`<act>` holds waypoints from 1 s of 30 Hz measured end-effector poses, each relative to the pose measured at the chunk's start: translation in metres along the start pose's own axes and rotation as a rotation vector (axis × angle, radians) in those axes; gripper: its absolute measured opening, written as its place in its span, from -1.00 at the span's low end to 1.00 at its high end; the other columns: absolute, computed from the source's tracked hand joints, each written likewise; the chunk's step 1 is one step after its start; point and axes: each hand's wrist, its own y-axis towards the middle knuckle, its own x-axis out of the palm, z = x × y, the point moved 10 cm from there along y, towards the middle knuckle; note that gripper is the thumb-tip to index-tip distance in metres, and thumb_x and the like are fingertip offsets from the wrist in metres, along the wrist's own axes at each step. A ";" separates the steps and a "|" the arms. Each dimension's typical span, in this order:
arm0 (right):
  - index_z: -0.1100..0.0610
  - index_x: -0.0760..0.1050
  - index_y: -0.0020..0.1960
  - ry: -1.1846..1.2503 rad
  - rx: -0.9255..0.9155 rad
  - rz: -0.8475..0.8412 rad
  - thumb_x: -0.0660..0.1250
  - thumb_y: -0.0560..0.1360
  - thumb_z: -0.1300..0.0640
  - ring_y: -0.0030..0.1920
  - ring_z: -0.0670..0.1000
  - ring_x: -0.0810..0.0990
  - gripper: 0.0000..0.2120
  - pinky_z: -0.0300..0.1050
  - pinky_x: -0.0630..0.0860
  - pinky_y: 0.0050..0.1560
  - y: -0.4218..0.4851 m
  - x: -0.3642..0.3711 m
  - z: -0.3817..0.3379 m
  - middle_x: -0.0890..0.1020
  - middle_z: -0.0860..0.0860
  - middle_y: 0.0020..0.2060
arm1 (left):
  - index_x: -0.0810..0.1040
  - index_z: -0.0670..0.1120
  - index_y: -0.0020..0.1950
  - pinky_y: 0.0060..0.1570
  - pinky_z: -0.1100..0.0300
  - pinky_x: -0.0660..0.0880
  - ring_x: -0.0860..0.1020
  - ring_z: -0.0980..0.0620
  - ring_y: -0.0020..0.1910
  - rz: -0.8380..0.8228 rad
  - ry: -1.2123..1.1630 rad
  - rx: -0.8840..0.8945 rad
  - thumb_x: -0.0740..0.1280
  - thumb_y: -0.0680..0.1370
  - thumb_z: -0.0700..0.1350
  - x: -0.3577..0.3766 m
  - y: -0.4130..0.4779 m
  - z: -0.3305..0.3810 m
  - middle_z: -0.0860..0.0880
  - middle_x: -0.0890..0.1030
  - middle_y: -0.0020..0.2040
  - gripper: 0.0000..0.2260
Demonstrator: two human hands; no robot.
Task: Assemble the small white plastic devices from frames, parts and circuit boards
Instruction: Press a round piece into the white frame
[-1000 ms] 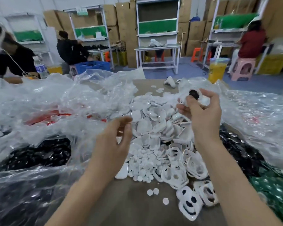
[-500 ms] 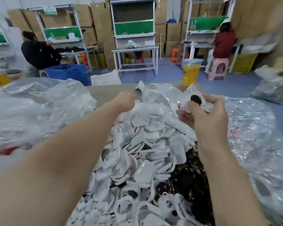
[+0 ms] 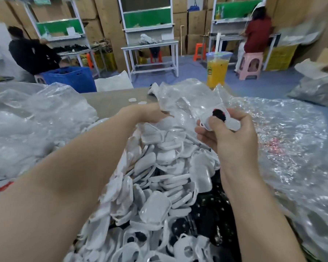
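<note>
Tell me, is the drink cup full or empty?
Nearly full: orange liquid fills the cup almost to the top.

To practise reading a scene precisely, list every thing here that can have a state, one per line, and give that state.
left hand: at the clear bag, fingers hidden by it
right hand: pinches white frame
white frame: held up, black part sitting in it
clear bag: crumpled, lying over the pile's far end
white parts pile: loose, jumbled heap
drink cup: upright, lidded, mostly full
</note>
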 end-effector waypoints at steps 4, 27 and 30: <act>0.00 0.40 0.07 -0.024 0.011 -0.016 0.36 0.57 0.30 -0.23 0.09 0.75 -0.76 -0.20 0.62 -0.24 -0.003 0.004 0.009 0.72 0.21 -0.15 | 0.56 -0.06 0.26 0.19 0.09 0.46 0.50 -0.04 0.16 -0.079 0.097 -0.012 0.21 0.68 0.11 -0.003 -0.028 0.010 0.02 0.57 0.17 -0.68; -0.05 0.39 0.06 -0.169 -0.065 -0.039 0.34 0.57 0.24 -0.24 0.07 0.74 -0.77 -0.03 0.69 -0.09 -0.017 0.015 -0.003 0.72 0.13 -0.17 | 0.59 -0.06 -0.02 0.23 0.48 0.12 0.29 0.24 0.35 0.677 -0.175 0.258 0.41 0.59 0.06 -0.076 -0.200 0.047 0.05 0.51 0.33 -0.81; -0.05 0.39 0.06 -0.167 -0.081 -0.054 0.35 0.56 0.24 -0.24 0.08 0.74 -0.76 0.01 0.69 -0.07 -0.020 0.019 -0.013 0.73 0.15 -0.16 | 0.56 0.02 -0.04 0.33 0.11 0.32 0.45 0.08 0.39 0.695 -0.242 0.220 0.39 0.59 0.10 -0.078 -0.207 0.039 0.05 0.57 0.33 -0.83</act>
